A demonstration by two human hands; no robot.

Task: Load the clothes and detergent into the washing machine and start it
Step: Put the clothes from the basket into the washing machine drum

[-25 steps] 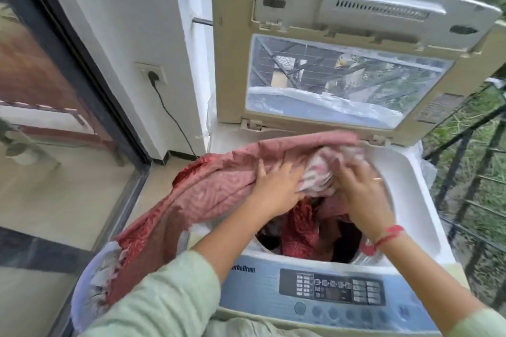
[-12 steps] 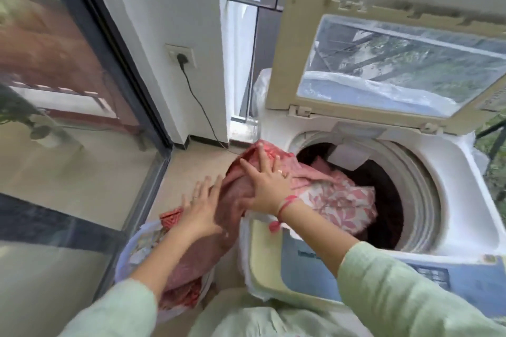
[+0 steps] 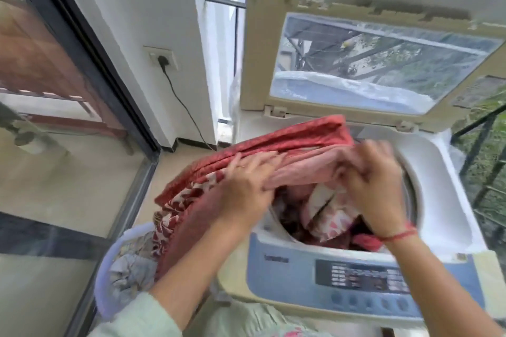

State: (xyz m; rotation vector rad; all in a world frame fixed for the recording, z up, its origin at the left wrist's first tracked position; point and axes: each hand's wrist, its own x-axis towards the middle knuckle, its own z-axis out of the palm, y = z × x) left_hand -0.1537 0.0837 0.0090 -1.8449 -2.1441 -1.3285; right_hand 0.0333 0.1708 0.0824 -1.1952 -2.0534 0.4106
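A top-loading washing machine point(image 3: 438, 180) stands with its lid point(image 3: 383, 63) raised. A long red patterned cloth point(image 3: 287, 137) stretches from the laundry basket point(image 3: 106, 282) at lower left up over the drum opening. My left hand point(image 3: 246, 186) grips the cloth near the drum's left rim. My right hand point(image 3: 375, 180) grips a bunched pink part of it above the drum. Red and white floral clothes point(image 3: 328, 216) lie inside the drum. No detergent is in view.
The control panel point(image 3: 364, 276) faces me along the machine's front edge. A wall socket point(image 3: 161, 57) with a black cable is on the left wall. A glass sliding door point(image 3: 54, 117) is at far left, a metal railing point(image 3: 482, 156) at right.
Both hands have lifted the red cloth out of the basket and carried it right, over the drum. The right hand has gone from the machine's left corner to above the drum.
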